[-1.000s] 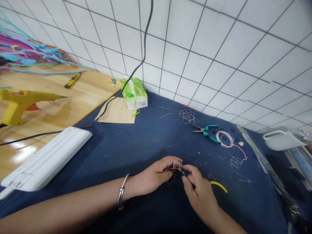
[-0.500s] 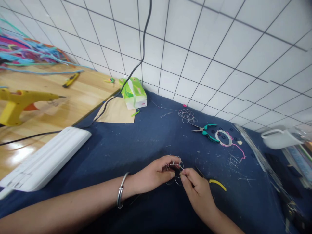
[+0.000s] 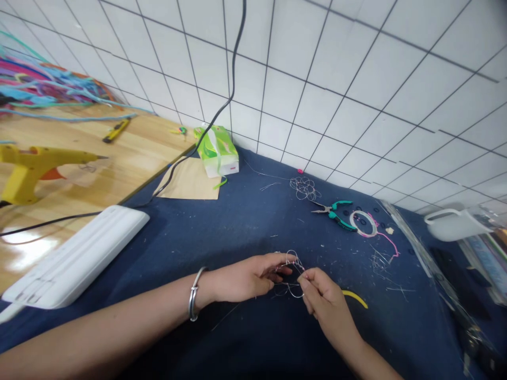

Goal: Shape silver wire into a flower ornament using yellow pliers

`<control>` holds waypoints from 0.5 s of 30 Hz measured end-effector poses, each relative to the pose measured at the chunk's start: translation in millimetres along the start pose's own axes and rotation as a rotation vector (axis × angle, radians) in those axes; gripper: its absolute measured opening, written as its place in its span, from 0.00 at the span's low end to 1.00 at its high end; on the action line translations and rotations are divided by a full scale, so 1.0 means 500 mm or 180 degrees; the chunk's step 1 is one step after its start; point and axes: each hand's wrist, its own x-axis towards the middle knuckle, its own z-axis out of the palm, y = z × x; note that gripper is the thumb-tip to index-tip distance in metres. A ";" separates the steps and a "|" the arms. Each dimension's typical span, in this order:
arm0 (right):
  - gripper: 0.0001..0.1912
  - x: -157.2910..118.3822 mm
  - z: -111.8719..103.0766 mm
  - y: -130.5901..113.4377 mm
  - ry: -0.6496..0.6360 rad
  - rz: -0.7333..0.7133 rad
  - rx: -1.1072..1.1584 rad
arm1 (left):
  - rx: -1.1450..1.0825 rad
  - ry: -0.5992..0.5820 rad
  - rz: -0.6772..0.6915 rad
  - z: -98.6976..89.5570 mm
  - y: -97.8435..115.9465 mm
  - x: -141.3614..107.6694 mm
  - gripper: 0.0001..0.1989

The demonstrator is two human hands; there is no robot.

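A small piece of looped silvery wire (image 3: pixel 295 290) with tiny pinkish spots hangs between my two hands above the dark blue cloth. My right hand (image 3: pixel 325 301) pinches one end of it between thumb and index finger. The curved fingers of my left hand (image 3: pixel 253 275) hold its other side, the index finger lying along the upper loops and the thumb lower and apart. Behind my right hand, a yellow-handled tool (image 3: pixel 356 298) lies mostly hidden. Pliers with teal handles (image 3: pixel 332 210) rest farther back, beside another bundle of wire loops (image 3: pixel 304 188).
Left of my arm lies a white power strip (image 3: pixel 79 258). A yellow glue gun (image 3: pixel 43 166) and a yellow cutter (image 3: pixel 116 130) lie on the wooden surface. A tissue pack (image 3: pixel 222 153) stands near the tiled wall. Wire scraps (image 3: pixel 381 261) and a pale ring (image 3: pixel 363 224) are at right.
My right hand has shifted slightly right with the wire piece. My left thumb has moved down and away from the wire, and the loops have turned a little.
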 end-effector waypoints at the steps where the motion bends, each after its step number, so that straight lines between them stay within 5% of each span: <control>1: 0.11 0.000 -0.001 0.002 -0.0027 0.0047 0.0068 | 0.0112 -0.0028 -0.0006 -0.003 0.004 -0.001 0.33; 15: 0.13 0.002 -0.004 0.003 -0.0090 0.0335 0.0610 | -0.0279 -0.0271 -0.0123 -0.034 0.002 -0.002 0.32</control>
